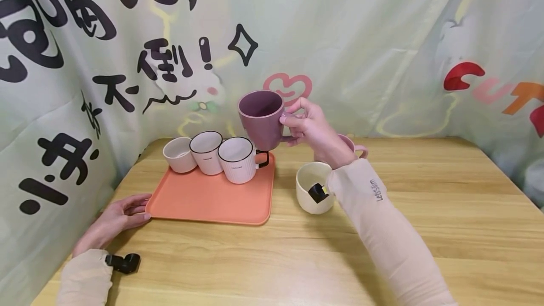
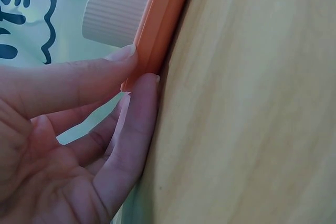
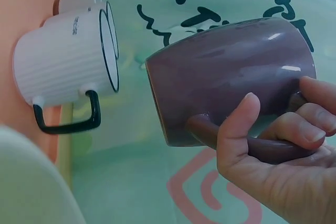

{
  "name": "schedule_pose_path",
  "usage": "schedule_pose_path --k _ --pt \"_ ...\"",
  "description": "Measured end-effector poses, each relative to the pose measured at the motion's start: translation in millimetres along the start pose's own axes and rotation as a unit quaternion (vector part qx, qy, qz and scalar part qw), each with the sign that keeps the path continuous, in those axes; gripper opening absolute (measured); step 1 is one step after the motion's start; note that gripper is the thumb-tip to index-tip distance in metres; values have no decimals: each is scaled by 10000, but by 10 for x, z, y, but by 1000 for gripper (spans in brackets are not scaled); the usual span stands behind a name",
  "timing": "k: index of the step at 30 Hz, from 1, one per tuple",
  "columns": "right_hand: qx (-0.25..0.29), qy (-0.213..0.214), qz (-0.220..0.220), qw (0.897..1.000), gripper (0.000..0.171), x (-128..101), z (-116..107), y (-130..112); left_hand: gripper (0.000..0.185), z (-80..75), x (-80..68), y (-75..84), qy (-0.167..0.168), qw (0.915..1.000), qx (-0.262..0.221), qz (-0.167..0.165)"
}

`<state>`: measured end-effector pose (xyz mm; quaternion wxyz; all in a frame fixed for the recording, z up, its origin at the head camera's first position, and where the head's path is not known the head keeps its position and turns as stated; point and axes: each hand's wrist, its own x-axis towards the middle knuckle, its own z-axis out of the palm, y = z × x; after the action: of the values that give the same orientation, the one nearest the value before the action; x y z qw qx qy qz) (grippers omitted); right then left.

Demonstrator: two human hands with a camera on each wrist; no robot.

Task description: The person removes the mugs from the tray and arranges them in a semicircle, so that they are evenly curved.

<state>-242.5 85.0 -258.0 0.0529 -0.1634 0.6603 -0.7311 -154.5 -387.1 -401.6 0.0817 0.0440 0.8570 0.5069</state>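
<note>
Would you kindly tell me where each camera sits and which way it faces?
Head: on the head, facing forward and down at the orange tray and purple mug; left hand, right hand and sleeves show.
Left wrist: on that wrist, facing the orange tray's corner; the left hand shows, pinching it.
Right wrist: on that wrist, facing the purple mug; the right hand shows, holding its handle.
Shared: head and right wrist views both show the purple mug and black-handled mug.

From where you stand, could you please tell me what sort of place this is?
Probably a staged tabletop workspace: pale printed fabric curtains hang behind a light-brown wood-grained table, and a small black device sits at each beige sleeve cuff.
</note>
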Motion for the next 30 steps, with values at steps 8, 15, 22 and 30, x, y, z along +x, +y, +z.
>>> schedule_pose_path --k 8,15,22,30 --pt "15 66 -48 10000 19 -12 -123 5 62 -11 -7 -3 -31 10000 57 -58" --pt "-179 187 -69 9996 17 -11 -248 20 62 2 4 -1 1 10000 4 -60" --pt "-112 322 -51 9994 17 -37 -353 25 61 0 9 -6 -8 10000 12 -65" --pt "-207 443 -98 9988 17 -50 -463 -11 61 -4 3 3 -13 10000 43 -25"
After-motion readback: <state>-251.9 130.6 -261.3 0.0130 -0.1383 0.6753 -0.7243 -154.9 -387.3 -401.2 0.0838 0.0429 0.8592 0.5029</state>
